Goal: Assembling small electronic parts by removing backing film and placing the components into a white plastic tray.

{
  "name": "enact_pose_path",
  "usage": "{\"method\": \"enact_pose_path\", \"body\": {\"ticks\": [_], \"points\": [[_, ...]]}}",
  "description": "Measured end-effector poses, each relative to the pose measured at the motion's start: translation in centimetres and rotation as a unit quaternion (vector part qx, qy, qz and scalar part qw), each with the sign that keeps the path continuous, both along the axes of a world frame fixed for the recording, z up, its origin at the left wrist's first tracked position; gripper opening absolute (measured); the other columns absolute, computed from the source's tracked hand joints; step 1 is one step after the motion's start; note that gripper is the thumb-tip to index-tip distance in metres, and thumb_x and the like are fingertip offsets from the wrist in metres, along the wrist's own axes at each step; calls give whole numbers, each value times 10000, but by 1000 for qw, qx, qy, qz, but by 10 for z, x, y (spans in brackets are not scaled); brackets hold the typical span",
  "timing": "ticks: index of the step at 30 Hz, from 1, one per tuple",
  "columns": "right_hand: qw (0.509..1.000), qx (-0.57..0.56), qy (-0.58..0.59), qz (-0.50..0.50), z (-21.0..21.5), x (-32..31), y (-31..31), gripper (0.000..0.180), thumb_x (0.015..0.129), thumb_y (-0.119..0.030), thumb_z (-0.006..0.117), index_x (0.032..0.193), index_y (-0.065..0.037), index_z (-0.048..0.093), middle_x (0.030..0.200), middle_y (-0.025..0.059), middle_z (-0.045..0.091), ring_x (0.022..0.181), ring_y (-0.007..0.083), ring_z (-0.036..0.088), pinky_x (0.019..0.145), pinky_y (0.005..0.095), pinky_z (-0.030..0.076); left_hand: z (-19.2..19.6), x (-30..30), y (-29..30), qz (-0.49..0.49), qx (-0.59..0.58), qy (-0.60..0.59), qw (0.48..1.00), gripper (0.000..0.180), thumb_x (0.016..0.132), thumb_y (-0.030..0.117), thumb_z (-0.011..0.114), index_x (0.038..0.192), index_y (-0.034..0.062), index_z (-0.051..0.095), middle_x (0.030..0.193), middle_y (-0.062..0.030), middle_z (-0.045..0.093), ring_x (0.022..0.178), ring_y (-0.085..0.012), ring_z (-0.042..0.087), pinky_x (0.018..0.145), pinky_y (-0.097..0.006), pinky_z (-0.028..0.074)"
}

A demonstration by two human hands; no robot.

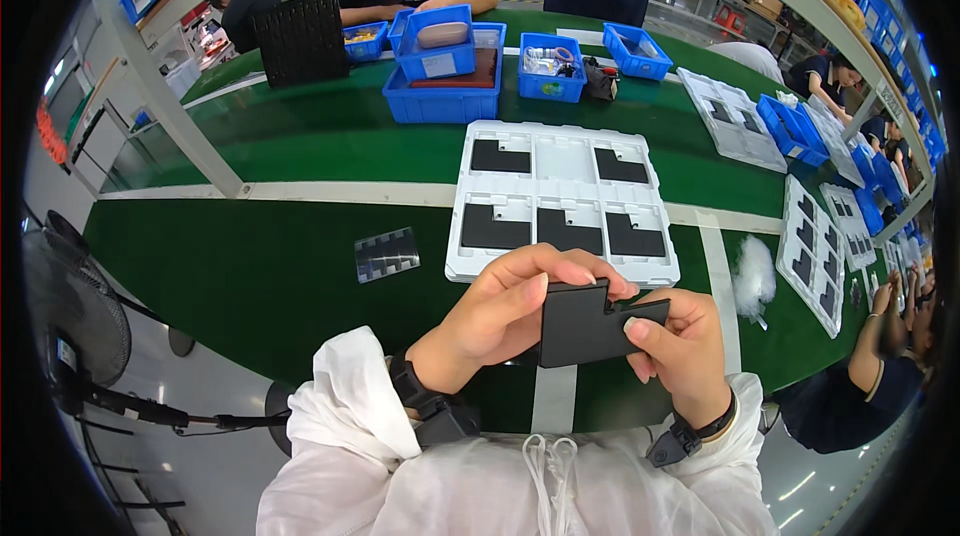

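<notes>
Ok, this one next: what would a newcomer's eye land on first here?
Most likely the notched black plate, held at lower centre between the person's left hand and right hand. Just beyond it, the white tray stands out against the green table, with five similar dark pieces in its pockets. Farther back, the stacked blue bins add bright colour.

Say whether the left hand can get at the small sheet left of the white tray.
Likely yes: the small sheet lies uncovered nearby, though the left hand is occupied holding the black plate.
</notes>
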State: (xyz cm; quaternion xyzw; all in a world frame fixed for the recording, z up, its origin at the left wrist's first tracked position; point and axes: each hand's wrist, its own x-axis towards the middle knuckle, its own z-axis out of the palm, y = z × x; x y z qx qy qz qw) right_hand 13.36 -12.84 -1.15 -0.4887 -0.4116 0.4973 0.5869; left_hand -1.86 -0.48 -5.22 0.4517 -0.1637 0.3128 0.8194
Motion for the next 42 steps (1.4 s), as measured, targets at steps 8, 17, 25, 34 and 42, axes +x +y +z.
{"method": "enact_pose_path", "body": {"ticks": [8, 17, 25, 34, 42], "points": [[1000, 7, -13, -8, 6, -3, -3, 85, 801, -22, 636, 801, 58, 608, 622, 58, 575, 449, 83, 509, 376, 196, 344, -7, 5, 1, -59, -39, -59, 996, 336, 921, 298, 473, 1143, 50, 511, 1156, -211, 503, 1127, -307, 475, 957, -455, 374], [999, -9, -30, -35, -5, 5, -2, 83, 799, -15, 637, 814, 60, 606, 619, 47, 568, 458, 76, 500, 385, 192, 343, 15, -6, -6, -7, -127, 42, 991, 641, 882, 283, 529, 1383, 15, 234, 1173, -247, 505, 1138, -359, 480, 1017, -448, 301], [999, 12, -50, 10, -24, 22, -3, 188, 791, -101, 666, 855, 63, 599, 694, 100, 613, 523, 135, 577, 428, 208, 419, 30, -21, -6, 248, 245, 293, 890, 553, 741, -30, 663, 1250, -13, 447, 973, -96, 655, 968, -104, 561, 883, -277, 394], [882, 86, 334, 322, -84, 12, 23, 1025, 630, -725, 592, 1251, 53, 348, 1235, 231, 435, 1063, 387, 505, 892, 484, 424, 16, -16, -14, 239, 190, 262, 915, 351, 770, -51, 635, 1110, -26, 555, 1026, -123, 596, 892, -142, 597, 764, -251, 467], [846, 70, 396, 350, -98, 22, 18, 1095, 630, -736, 581, 1363, 3, 239, 1337, 213, 365, 1196, 408, 408, 946, 479, 382, -5, -15, 7, 173, 204, 233, 935, 294, 857, 58, 547, 1143, -5, 550, 1101, -125, 575, 1018, -215, 558, 896, -339, 418]]}}
